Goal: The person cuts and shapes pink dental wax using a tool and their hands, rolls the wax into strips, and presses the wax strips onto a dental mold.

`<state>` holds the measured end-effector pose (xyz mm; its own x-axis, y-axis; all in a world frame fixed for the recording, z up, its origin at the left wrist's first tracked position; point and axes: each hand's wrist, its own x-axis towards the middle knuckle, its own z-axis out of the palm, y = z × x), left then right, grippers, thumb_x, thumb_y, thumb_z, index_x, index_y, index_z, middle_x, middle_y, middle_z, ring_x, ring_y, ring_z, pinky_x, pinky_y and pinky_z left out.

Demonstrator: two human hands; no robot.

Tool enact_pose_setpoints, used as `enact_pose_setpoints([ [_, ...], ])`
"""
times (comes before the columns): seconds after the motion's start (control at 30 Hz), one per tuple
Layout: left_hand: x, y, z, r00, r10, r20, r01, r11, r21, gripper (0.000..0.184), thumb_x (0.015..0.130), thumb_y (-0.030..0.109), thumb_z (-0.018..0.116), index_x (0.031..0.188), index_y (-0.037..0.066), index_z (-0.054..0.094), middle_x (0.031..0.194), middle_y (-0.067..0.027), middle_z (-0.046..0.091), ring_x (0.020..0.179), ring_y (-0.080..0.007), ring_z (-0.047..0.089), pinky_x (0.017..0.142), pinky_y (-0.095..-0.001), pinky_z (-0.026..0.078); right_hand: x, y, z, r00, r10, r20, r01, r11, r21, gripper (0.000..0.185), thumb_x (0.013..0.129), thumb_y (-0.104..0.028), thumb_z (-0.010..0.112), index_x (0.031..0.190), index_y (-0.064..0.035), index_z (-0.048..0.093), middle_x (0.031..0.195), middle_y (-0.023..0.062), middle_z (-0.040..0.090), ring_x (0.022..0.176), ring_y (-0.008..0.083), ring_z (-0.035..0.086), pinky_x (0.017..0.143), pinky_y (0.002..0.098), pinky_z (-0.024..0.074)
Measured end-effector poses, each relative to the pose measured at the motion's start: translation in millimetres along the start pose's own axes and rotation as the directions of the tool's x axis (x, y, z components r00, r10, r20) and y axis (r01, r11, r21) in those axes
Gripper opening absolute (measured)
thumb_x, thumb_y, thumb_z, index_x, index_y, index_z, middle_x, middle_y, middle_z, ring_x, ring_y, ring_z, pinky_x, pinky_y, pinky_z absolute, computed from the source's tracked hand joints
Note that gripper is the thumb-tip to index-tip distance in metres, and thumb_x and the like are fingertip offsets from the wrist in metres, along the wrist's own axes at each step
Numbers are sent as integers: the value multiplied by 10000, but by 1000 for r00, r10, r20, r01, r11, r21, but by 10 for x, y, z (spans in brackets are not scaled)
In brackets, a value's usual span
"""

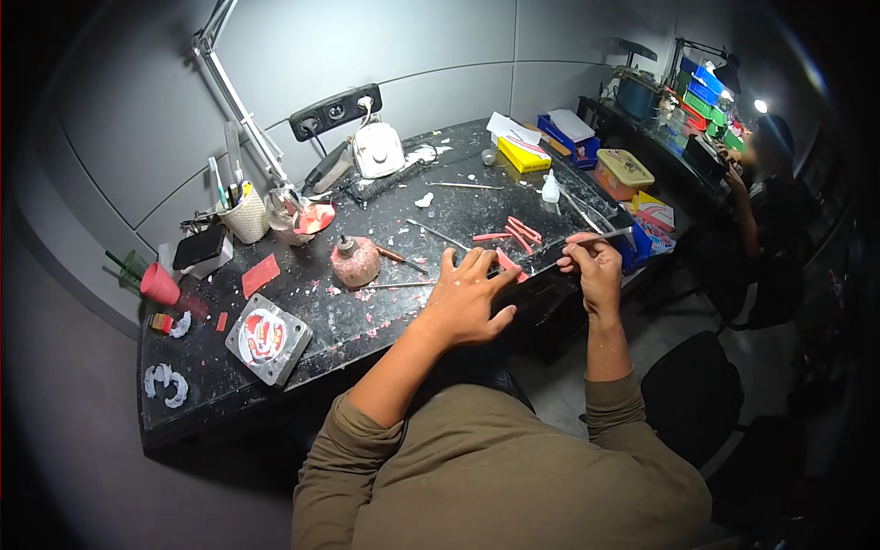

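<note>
Speckled pink bottle (pixel 355 264) on worktop (pixel 371 218). Left hand (pixel 465 301) right of bottle, fingers loosely spread, fingertips at pink piece (pixel 510 266); whether gripping it, cannot tell. Right hand (pixel 596 272) farther right of bottle, fingers pinched around slim metal tool (pixel 606 236). Pink strips (pixel 523 228) right of bottle, beyond left hand.

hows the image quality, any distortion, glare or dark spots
Head view: strong wide-angle distortion, seams on the wall curving; head view: corners fade to black; head view: a small lamp glares at far right; head view: left hand and right hand fairly clear, the other person's arm dim.
</note>
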<state>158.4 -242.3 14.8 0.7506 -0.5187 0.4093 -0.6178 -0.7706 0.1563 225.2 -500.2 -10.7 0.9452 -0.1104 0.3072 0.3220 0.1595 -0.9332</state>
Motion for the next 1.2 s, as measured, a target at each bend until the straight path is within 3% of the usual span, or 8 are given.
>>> enact_pose_setpoints([
  [0.17,-12,-13,67,996,35,-87,-28,996,89,585,894,468,689,1354,110,634,1370,-184,581,1325,-354,521,1110,-619,321,-89,35,141,995,-64,77,74,988,-137,125,995,8,634,1065,64,720,967,122,766,813,172,766,733,273,621],
  [0.23,2,-15,25,1000,-3,-20,4,999,53,646,879,448,689,1376,42,611,1366,-202,580,1313,-350,528,1102,-597,326,-185,0,299,971,-214,111,234,945,-227,143,1019,-43,629,1053,46,736,978,125,783,869,175,772,772,282,606],
  [0.33,-14,-3,2,1000,6,-8,-5,999,48,683,870,434,684,1382,-8,593,1369,-208,581,1314,-343,529,1101,-586,326,-346,-234,466,899,-362,246,437,772,-461,116,967,-38,692,1052,15,749,996,156,777,871,221,778,792,321,594],
  [0.43,-32,-6,57,995,34,-96,-27,997,74,648,869,423,681,1358,4,610,1363,-199,587,1306,-339,537,1105,-591,323,-317,-223,558,651,-577,492,757,534,-376,182,929,33,702,1104,31,748,1056,178,766,961,321,765,839,375,613],
  [0.77,-22,-32,36,998,-53,26,53,998,-18,578,864,312,678,1349,1,635,1343,-167,616,1312,-309,554,1137,-596,315,-267,-118,572,662,-507,552,732,596,-331,268,895,77,708,1156,28,742,1101,190,768,997,341,761,880,386,613],
  [0.83,-28,-41,71,997,-30,-72,31,999,9,557,863,281,678,1348,10,640,1343,-168,615,1320,-312,550,1138,-592,317,-259,-72,561,670,-512,538,728,597,-337,259,890,75,716,1143,30,744,1100,184,773,1004,337,764,898,386,610],
  [1.2,-20,-32,66,995,-81,-54,82,996,20,568,871,280,682,1379,30,635,1431,-154,602,1388,-301,525,1139,-605,324,-235,-85,548,669,-504,546,725,603,-332,227,891,70,719,1114,37,745,1097,181,779,1010,323,768,906,381,608],
])
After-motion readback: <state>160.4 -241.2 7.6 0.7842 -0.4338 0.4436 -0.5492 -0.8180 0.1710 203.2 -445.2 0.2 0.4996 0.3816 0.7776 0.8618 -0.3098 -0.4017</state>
